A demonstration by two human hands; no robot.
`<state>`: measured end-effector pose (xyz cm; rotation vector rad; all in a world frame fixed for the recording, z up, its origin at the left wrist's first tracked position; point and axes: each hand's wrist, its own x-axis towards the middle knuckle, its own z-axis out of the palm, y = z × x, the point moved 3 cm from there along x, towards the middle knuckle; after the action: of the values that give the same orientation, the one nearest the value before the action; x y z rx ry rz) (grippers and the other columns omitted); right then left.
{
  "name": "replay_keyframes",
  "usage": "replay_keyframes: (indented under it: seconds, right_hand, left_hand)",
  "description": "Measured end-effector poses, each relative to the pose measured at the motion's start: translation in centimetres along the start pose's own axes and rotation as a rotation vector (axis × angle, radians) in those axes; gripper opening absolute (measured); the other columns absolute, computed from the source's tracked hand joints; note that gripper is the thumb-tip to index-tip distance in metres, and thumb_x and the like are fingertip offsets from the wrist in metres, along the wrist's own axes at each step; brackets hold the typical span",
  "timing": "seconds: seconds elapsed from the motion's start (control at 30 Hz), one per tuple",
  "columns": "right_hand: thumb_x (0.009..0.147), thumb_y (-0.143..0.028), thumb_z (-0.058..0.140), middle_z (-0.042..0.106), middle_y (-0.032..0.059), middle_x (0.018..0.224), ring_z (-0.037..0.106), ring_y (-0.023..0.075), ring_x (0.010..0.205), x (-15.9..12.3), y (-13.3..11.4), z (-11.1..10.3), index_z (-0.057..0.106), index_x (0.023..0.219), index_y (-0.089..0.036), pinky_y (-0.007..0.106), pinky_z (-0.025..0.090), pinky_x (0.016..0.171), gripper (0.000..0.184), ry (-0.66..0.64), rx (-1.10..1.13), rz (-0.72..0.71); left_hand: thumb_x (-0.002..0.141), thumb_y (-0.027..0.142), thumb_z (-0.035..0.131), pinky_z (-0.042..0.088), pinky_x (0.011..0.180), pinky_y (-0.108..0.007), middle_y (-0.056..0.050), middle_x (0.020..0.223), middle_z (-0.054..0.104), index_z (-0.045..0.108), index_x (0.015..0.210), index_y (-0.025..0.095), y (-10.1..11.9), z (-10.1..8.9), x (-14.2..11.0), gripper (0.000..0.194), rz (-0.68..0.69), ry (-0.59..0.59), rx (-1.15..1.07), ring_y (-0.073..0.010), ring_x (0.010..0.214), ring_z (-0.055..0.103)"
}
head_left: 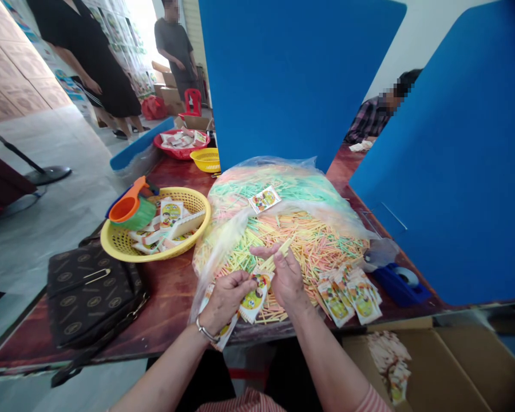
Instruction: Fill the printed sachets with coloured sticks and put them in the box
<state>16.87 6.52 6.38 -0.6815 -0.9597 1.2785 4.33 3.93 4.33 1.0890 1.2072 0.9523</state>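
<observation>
A large clear plastic bag [240,226] lies open on the table, full of thin coloured sticks [321,234] in yellow, pink and green. My left hand [226,297], with a metal bracelet at the wrist, pinches a small printed packet [257,294] by its upper edge. Just right of it, my right hand [288,277] holds a small bundle of pale yellow sticks [275,257] between thumb and fingers. More printed packets lie partly under my left forearm. At the bag's right front rests a pile of packets [352,294], and a single packet [265,199] sits on top of the bag.
On the left stand a yellow basket [154,254] with packets and coloured scoops [131,207], and a dark handbag [90,294]. A blue tape dispenser [401,284] is at the right. Blue panels [292,80] rise behind. Below right, a cardboard box [459,366] holds packets. Other people stand and sit beyond.
</observation>
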Motion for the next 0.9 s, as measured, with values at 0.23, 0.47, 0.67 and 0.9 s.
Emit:
replay_keyframes:
  seconds: [0.23, 0.47, 0.67, 0.9]
  right_hand:
    - [0.078, -0.034, 0.055, 0.066, 0.0082, 0.099, 0.058, 0.0215, 0.098, -0.8, 0.7, 0.1, 0.053, 0.104, -0.020, 0.040, 0.043, 0.085, 0.029, -0.135, -0.023, 0.089]
    - [0.087, -0.037, 0.042, 0.063, 0.0051, 0.105, 0.058, 0.0168, 0.096, -0.3, -0.6, 0.1, 0.051, 0.115, -0.024, 0.035, 0.041, 0.090, 0.032, -0.173, -0.227, 0.031]
    - [0.086, -0.032, 0.043, 0.064, 0.0034, 0.095, 0.058, 0.0159, 0.091, -1.2, 0.2, -1.1, 0.064, 0.094, -0.020, 0.031, 0.043, 0.086, 0.026, -0.065, -0.256, 0.039]
    - [0.076, -0.027, 0.058, 0.065, -0.0007, 0.077, 0.059, 0.0120, 0.069, -1.0, -0.9, -4.7, 0.060, 0.107, -0.020, 0.028, 0.045, 0.073, 0.032, 0.210, -0.281, 0.024]
  left_hand:
    - [0.063, 0.038, 0.067, 0.028, 0.044, -0.017, 0.008, 0.050, 0.042, 0.053, 0.062, 0.015, 0.6, 0.1, 0.0, 0.027, 0.040, -0.001, -0.039, -0.0043, 0.045, 0.034]
    - [0.065, 0.036, 0.066, 0.035, 0.051, -0.019, 0.005, 0.058, 0.050, 0.053, 0.069, 0.015, -0.3, 0.2, 0.7, 0.025, 0.062, -0.068, -0.079, -0.0067, 0.053, 0.043]
    - [0.066, 0.035, 0.066, 0.036, 0.052, -0.019, 0.005, 0.060, 0.048, 0.052, 0.070, 0.015, -0.4, 1.1, 0.7, 0.024, 0.044, -0.118, -0.056, -0.0066, 0.053, 0.042]
    - [0.070, 0.034, 0.061, 0.033, 0.051, -0.019, 0.006, 0.059, 0.046, 0.054, 0.068, 0.015, -0.7, 2.1, 0.8, 0.021, 0.066, -0.137, 0.057, -0.0069, 0.054, 0.041]
